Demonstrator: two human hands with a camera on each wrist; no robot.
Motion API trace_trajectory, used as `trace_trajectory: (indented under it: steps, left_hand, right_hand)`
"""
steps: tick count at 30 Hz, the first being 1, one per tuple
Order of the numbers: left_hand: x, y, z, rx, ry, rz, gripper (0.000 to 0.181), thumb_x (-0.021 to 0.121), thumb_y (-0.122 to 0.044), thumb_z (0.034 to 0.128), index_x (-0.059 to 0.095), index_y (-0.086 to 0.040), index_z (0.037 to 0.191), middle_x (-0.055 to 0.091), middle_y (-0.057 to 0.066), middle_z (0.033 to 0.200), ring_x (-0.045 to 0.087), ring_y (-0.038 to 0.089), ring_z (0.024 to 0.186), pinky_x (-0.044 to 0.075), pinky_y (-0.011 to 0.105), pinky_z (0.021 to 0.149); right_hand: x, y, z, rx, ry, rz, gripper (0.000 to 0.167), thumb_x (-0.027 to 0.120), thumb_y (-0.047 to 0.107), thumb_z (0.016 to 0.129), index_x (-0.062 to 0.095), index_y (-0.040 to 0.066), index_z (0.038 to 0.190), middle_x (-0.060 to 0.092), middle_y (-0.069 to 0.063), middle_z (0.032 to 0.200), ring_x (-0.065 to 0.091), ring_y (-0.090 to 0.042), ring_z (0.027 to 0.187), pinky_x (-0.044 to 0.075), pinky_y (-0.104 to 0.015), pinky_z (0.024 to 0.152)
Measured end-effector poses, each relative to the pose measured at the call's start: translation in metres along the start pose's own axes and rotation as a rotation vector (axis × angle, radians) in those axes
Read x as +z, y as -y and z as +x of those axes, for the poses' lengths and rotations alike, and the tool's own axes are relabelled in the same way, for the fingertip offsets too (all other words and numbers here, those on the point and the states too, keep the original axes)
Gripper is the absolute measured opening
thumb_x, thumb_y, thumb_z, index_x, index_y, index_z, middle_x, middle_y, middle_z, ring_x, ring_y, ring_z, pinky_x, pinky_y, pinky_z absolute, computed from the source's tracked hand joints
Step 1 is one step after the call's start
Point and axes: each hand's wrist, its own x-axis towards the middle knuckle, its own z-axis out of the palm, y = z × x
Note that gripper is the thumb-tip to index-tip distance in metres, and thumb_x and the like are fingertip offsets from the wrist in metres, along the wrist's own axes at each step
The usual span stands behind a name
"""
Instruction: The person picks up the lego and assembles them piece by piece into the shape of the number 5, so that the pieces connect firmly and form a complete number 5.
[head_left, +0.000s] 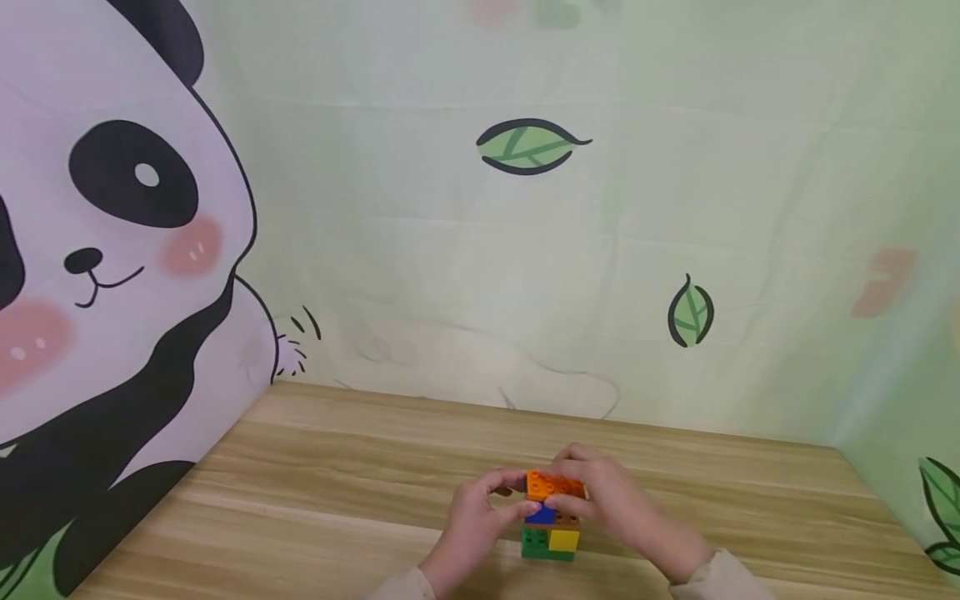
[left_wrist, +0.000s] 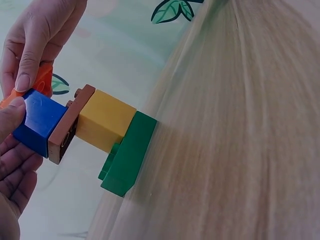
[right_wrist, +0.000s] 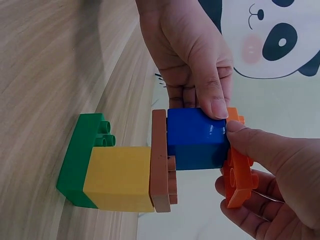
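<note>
A small tower of toy building bricks stands on the wooden table. At its base is a green brick (right_wrist: 80, 162), with a yellow brick (right_wrist: 120, 177) on one end and bare studs on the other. Above the yellow lies a thin brown brick (right_wrist: 159, 160), then a blue brick (right_wrist: 197, 137), then an orange brick (right_wrist: 239, 175) on top. My left hand (head_left: 476, 517) grips the blue brick, its thumb close to the orange one. With thumb and fingers, my right hand (head_left: 611, 500) holds the orange brick against the blue one. Whether those two are fully joined, I cannot tell.
The wooden table top (head_left: 337, 467) spreads around the tower. Behind it hangs a pale green backdrop (head_left: 420, 275) with printed leaves, and a printed panda (head_left: 135, 275) covers the left side.
</note>
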Motion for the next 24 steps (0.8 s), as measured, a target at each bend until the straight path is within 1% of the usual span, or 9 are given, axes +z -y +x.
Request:
trace_trajectory:
  steps: [4,7,13,16,19,22,24]
  left_hand:
    - [0.0000,0.0005,0.0002,0.008,0.000,0.006,0.033,0.077,-0.030,0.0799,0.072,-0.012,0.108,0.073,0.002,0.106,0.059,0.018,0.098,0.049,0.041,0.086]
    - [0.0002,0.0013,0.0000,0.028,0.000,0.015,0.034,0.077,-0.030,0.0801,0.071,-0.011,0.108,0.073,0.003,0.107,0.060,0.020,0.098,0.049,0.041,0.086]
    - [0.0006,0.0027,-0.0001,0.078,0.018,0.026,0.037,0.075,-0.030,0.0819,0.069,-0.010,0.112,0.073,0.003,0.105,0.063,0.025,0.099,0.050,0.041,0.089]
    - [0.0003,0.0028,0.0000,0.091,0.039,0.030,0.038,0.075,-0.030,0.0821,0.067,-0.010,0.114,0.072,0.002,0.105,0.064,0.024,0.099,0.050,0.039,0.091]
    - [-0.0001,0.0028,-0.0001,0.093,0.055,0.044,0.038,0.075,-0.029,0.0818,0.067,-0.010,0.113,0.072,0.001,0.104,0.064,0.019,0.098,0.050,0.033,0.089]
    - [0.0002,0.0029,-0.0002,0.100,0.059,0.055,0.036,0.075,-0.029,0.0819,0.068,-0.010,0.111,0.072,0.001,0.103,0.064,0.015,0.096,0.050,0.029,0.088]
    - [0.0006,0.0027,-0.0001,0.096,0.059,0.054,0.034,0.075,-0.029,0.0821,0.069,-0.010,0.110,0.072,0.001,0.102,0.063,0.015,0.096,0.050,0.030,0.088]
  right_hand:
    - [0.0009,0.0001,-0.0005,-0.003,-0.012,-0.018,0.031,0.069,0.026,0.088,0.071,0.009,0.113,0.062,0.001,0.100,0.059,-0.012,0.087,0.055,-0.028,0.079]
    - [0.0026,-0.0005,-0.0011,-0.003,-0.021,-0.015,0.030,0.069,0.026,0.087,0.071,0.009,0.111,0.062,0.001,0.100,0.059,-0.012,0.087,0.056,-0.028,0.079]
    - [0.0061,-0.0002,-0.0031,0.032,-0.023,0.015,0.029,0.069,0.028,0.088,0.070,0.011,0.111,0.062,0.003,0.102,0.057,-0.010,0.087,0.055,-0.026,0.078]
    - [0.0071,0.0002,-0.0041,0.062,-0.018,0.032,0.031,0.069,0.030,0.088,0.069,0.011,0.114,0.062,0.003,0.103,0.057,-0.009,0.088,0.054,-0.025,0.079]
    - [0.0075,0.0005,-0.0040,0.087,-0.013,0.042,0.034,0.068,0.033,0.089,0.068,0.013,0.116,0.062,0.003,0.104,0.057,-0.009,0.089,0.054,-0.026,0.080]
    - [0.0081,0.0010,-0.0037,0.098,-0.017,0.053,0.035,0.066,0.037,0.090,0.068,0.014,0.116,0.062,0.004,0.103,0.056,-0.009,0.089,0.054,-0.026,0.079]
    - [0.0089,0.0019,-0.0033,0.108,-0.028,0.062,0.033,0.065,0.037,0.090,0.068,0.014,0.115,0.062,0.004,0.103,0.056,-0.009,0.089,0.054,-0.025,0.078]
